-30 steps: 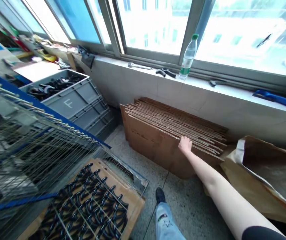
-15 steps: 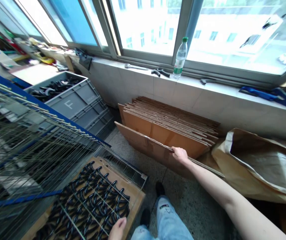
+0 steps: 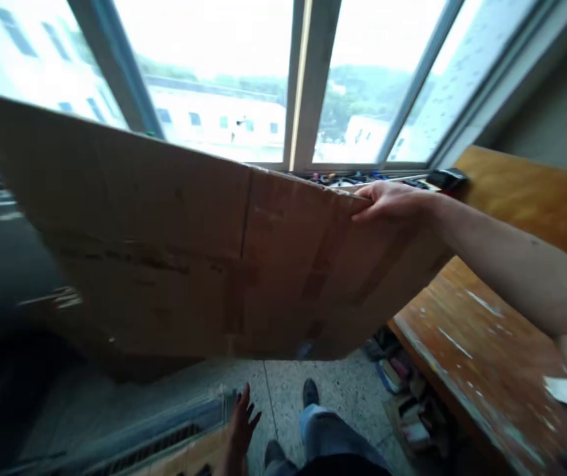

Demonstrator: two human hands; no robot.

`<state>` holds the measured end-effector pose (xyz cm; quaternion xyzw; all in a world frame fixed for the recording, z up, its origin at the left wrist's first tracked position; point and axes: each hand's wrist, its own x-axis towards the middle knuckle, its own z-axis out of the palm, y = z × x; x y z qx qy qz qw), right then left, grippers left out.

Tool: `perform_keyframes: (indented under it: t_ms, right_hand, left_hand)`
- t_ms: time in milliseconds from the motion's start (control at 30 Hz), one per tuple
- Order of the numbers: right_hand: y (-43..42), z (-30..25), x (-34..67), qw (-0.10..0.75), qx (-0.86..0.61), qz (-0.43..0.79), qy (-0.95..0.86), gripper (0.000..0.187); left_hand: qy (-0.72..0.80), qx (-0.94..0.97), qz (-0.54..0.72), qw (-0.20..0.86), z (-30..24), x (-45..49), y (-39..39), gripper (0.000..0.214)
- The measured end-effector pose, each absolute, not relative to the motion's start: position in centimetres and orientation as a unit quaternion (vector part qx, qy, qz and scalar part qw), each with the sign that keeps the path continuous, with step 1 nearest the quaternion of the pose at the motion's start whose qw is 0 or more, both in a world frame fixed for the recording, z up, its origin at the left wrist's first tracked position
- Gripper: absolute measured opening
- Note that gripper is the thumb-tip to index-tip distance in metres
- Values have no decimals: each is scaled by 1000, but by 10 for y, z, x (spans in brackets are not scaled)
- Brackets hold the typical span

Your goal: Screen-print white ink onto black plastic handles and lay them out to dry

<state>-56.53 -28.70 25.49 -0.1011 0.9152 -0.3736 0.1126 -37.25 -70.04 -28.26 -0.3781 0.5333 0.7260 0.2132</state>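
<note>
A large brown cardboard sheet (image 3: 174, 251) stretches across the view, raised off the floor and tilted, with fold lines and tape strips on its face. My right hand (image 3: 387, 199) pinches its top edge near the right end, thumb on the near face. Low in the view, my left hand (image 3: 244, 423) hangs with fingers spread, holding nothing, close to the wire rack. The sheet hides most of the wall and sill behind it.
To the right stands a worn wooden table (image 3: 462, 344), with boxes and scraps (image 3: 412, 416) beneath it. At bottom left is the wire rack's edge (image 3: 179, 433). Windows (image 3: 204, 86) run along the back, and small items (image 3: 353, 178) lie on the sill.
My right hand has lifted the cardboard sheet up from beside the stack at the wall. The view has swung right, bringing in the wooden table. My left hand's fingers are now spread.
</note>
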Motion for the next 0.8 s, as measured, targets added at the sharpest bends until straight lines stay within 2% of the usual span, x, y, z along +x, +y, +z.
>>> perform_keyframes:
  t_ms: [100, 200, 367, 467, 600, 700, 800]
  right_hand:
    - [-227, 283, -543, -76, -29, -368, 926, 48]
    - [-174, 302, -533, -242, 9, -310, 919, 55]
    - [-82, 325, -495, -324, 30, -167, 931, 60]
    - [-47, 306, -441, -340, 67, -102, 933, 49]
    - [-36, 237, -356, -263, 143, -88, 950, 24]
    - [-40, 173, -294, -188, 202, -148, 950, 23]
    - [-49, 114, -232, -155, 270, -238, 920, 24]
  left_hand:
    - [434, -342, 801, 230, -283, -410, -674, 57]
    - [416, -275, 822, 274, -278, -430, -650, 36]
    - [454, -275, 778, 336, -235, -430, -592, 21]
    - [495, -242, 766, 331, -195, -434, -543, 27]
    - [540, -185, 740, 356, -146, -454, -469, 40]
    - [584, -160, 691, 395, -128, -469, -413, 44]
    - [616, -158, 645, 424, -128, -477, -365, 39]
